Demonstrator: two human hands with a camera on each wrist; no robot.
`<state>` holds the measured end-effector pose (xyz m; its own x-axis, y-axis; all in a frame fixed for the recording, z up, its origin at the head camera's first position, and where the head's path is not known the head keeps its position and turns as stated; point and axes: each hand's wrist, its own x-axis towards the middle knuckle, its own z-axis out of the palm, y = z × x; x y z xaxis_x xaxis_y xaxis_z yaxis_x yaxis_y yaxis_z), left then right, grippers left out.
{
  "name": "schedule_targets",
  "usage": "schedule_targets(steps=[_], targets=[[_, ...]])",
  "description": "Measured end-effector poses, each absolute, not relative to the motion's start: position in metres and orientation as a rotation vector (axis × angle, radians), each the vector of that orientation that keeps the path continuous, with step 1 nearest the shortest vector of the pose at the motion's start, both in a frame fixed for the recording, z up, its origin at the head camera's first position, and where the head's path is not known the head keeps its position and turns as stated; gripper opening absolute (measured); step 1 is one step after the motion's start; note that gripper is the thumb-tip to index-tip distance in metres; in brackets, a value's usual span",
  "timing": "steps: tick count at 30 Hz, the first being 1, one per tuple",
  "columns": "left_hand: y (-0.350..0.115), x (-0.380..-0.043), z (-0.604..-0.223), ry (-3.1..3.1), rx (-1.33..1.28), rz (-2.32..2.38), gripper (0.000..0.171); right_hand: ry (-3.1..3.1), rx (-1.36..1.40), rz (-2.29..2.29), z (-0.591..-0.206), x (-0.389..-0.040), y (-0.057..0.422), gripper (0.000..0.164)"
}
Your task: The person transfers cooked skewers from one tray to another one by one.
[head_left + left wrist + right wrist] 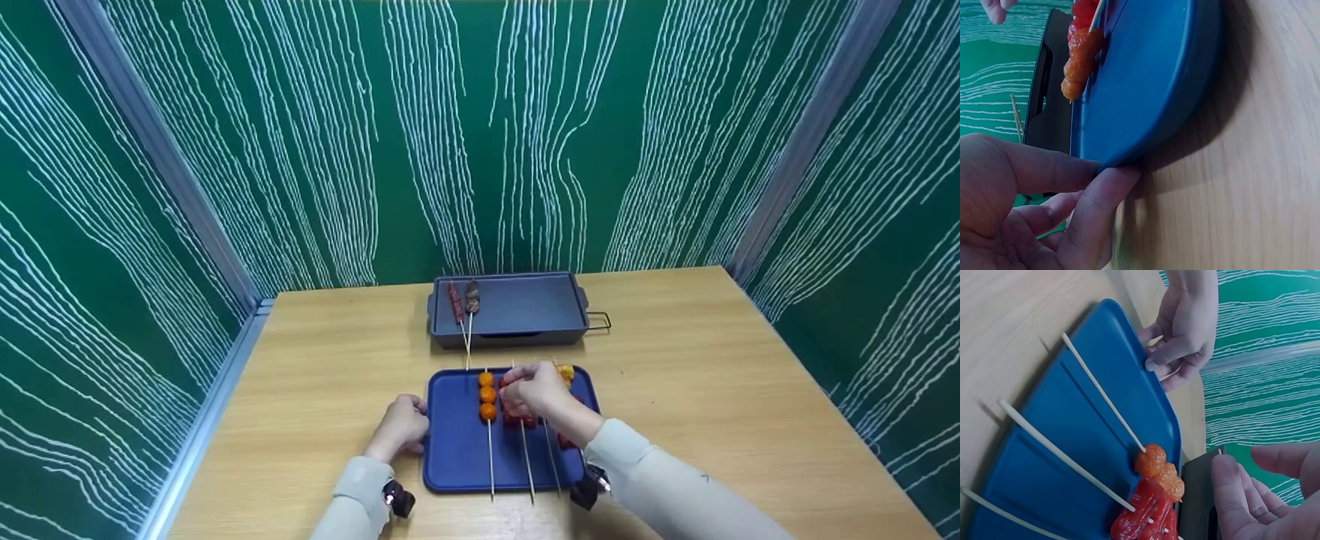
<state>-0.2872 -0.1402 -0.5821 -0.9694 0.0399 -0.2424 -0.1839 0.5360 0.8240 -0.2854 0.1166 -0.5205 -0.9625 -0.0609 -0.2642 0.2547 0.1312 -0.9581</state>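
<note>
A blue tray [454, 450] lies on the table with several skewers across it. My left hand [403, 426] pinches the tray's left rim between thumb and finger, plain in the left wrist view. Above the skewers is my right hand [536, 391]; the right wrist view shows its thumb and fingers apart, holding nothing. Nearest to it is a skewer of glossy red pieces [1139, 509], partly hidden by the hand in the head view. Just left of that lies a skewer of orange balls [487, 396]. A yellow piece [566, 373] shows beyond my right wrist.
Behind the tray stands a dark grey rectangular grill pan [532, 300] with a wire handle [600, 321] on its right. A red meat skewer [455, 301] and a brown meat skewer [472, 297] lie at its left, their sticks reaching over the front edge. Green white-lined panels surround the wooden table [337, 360].
</note>
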Motion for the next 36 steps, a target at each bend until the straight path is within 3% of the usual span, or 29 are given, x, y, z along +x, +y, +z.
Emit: schedule_targets(steps=[36], targets=[[-0.14, -0.289, -0.582, 2.534, -0.152, 1.387, 0.028, 1.949, 0.235, -2.285, -0.541, -0.339, 0.095, 0.017]])
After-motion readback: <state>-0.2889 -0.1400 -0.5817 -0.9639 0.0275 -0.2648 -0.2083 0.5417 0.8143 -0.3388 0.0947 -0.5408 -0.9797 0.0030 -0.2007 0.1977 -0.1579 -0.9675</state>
